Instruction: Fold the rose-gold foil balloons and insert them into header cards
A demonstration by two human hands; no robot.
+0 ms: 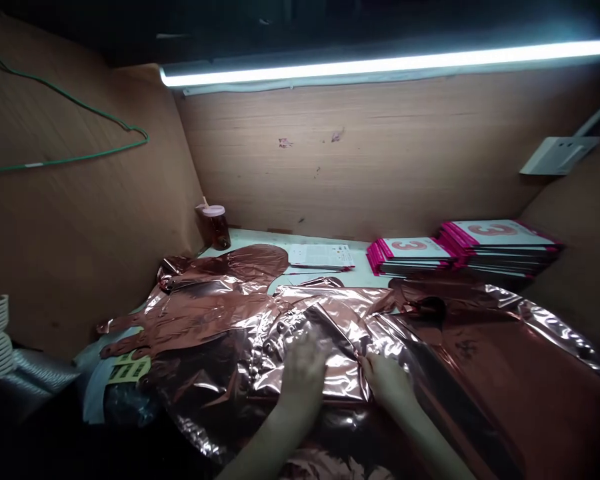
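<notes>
A large rose-gold foil balloon (330, 327) lies flat and crumpled across the table in front of me. My left hand (303, 370) rests on top of it, fingers spread flat and pressing the foil down. My right hand (387, 380) sits just to the right, fingers closed in a pinch on a folded edge of the same foil. More rose-gold foil balloons (205, 300) lie stacked to the left, and another sheet (505, 360) spreads to the right.
Two stacks of pink-edged packs (410, 257) (500, 243) printed with a "3" stand at the back right. A printed sheet (320, 257) lies mid-back. A jar with a pink lid (215, 227) sits in the back left corner. Wooden walls enclose the table; a tube light (380, 67) runs above.
</notes>
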